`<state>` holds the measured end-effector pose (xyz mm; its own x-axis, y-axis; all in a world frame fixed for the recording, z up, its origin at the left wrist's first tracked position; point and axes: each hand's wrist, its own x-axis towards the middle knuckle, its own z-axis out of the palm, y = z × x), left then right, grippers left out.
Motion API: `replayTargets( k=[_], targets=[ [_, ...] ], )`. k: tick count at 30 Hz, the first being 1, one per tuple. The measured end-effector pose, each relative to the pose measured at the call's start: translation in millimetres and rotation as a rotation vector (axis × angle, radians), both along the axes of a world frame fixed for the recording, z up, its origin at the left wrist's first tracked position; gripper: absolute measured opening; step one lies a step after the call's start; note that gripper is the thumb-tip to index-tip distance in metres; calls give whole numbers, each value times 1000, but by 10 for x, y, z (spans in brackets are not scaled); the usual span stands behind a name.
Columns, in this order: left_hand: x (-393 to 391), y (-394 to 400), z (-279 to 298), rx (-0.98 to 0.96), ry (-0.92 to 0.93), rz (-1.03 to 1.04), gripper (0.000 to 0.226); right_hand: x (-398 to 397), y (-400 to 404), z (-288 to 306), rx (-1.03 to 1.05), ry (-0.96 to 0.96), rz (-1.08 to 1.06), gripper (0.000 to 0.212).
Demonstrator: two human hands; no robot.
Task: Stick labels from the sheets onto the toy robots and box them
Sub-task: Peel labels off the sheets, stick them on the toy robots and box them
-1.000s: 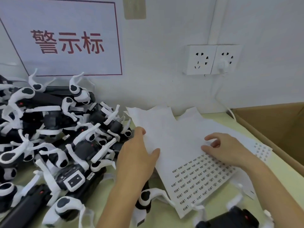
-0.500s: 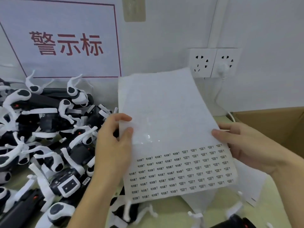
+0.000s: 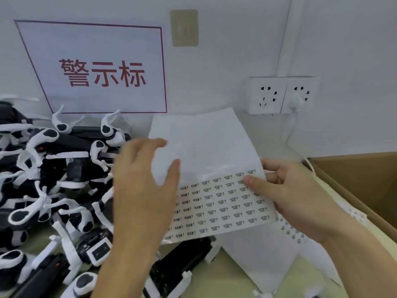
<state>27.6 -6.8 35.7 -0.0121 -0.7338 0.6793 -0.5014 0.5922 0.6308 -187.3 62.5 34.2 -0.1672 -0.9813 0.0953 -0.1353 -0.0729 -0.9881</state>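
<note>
Fingers of the right hand curl round the right edge of the raised label sheet: the thumb lies across the printed face near the top row of labels, and the other fingers fold behind the paper, so this hand pinches the sheet. The left hand is spread wide in front of the sheet's left edge, its fingers fairly straight and blurred. The thumb tip overlaps the blank upper part of the sheet and the index finger reaches toward the top left corner. Whether these fingers touch the paper or only pass in front of it I cannot tell. The sheet stands tilted, blank upper half toward the wall, rows of small printed labels filling its lower half.

Left of the sheet lies a heap of black-and-white toy robots, and one more robot shows just under the sheet's lower edge. Below and right of the held sheet, more label sheets lie flat on the pale green table. Further right of the sheet is an open cardboard box. Above the sheet's left side a wall sign bears red characters, and above its right side sit two wall sockets, one with a white plug in it.
</note>
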Motion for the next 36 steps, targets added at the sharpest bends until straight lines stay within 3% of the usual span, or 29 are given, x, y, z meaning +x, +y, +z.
replayTargets(
  k=[3,7,10,22,29,36],
  targets=[
    [-212,198,83,-13,-33,-239,14,170,-29,-3,-32,-5,1,9],
    [-410,330,39,3,-84,-355,18,262,-26,46,-90,-128,20,19],
    [-410,308,2,1,-57,-369,16,251,-10,88,-97,-244,40,25],
    [-346,290,98,-14,87,-356,12,192,43,177,-183,-269,37,33],
    [-358,365,161,-25,116,-370,8,211,74,221,-228,-193,-11,21],
    [-378,396,182,-31,128,-387,13,225,112,227,-330,-41,-38,47]
  ],
)
